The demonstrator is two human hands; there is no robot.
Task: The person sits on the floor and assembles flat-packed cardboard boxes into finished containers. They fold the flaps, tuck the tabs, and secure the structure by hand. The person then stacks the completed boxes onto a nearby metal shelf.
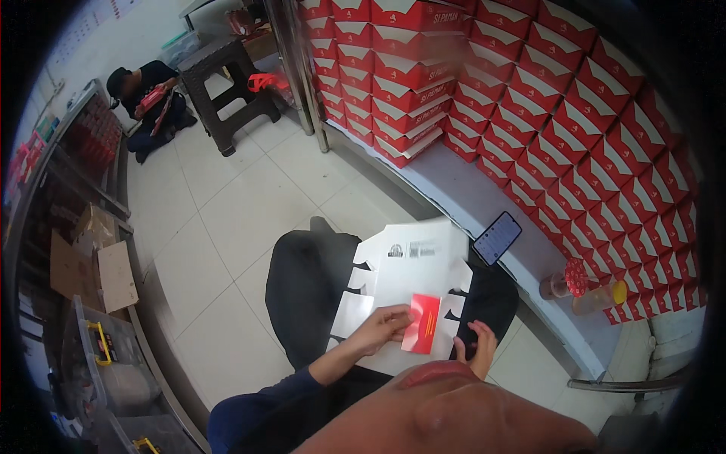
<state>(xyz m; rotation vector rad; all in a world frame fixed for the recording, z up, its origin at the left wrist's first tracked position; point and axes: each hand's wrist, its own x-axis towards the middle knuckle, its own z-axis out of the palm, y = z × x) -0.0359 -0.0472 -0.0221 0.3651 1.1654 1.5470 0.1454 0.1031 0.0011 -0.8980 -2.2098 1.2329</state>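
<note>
A flat, unfolded white box blank with cut-out tabs lies across my lap, with small dark print near its far end. My left hand is closed in a pinch on the left edge of a red card with yellow lines, which lies over the near right part of the blank. At the blank's right edge is my right hand. Its fingers are curved and apart, with dark cloth showing between thumb and fingers and nothing seen in them.
Stacked red-and-white boxes rise at the right above a pale ledge. A phone and jars rest along it. Far left, a person sits by a dark stool. Plastic bins stand at the left.
</note>
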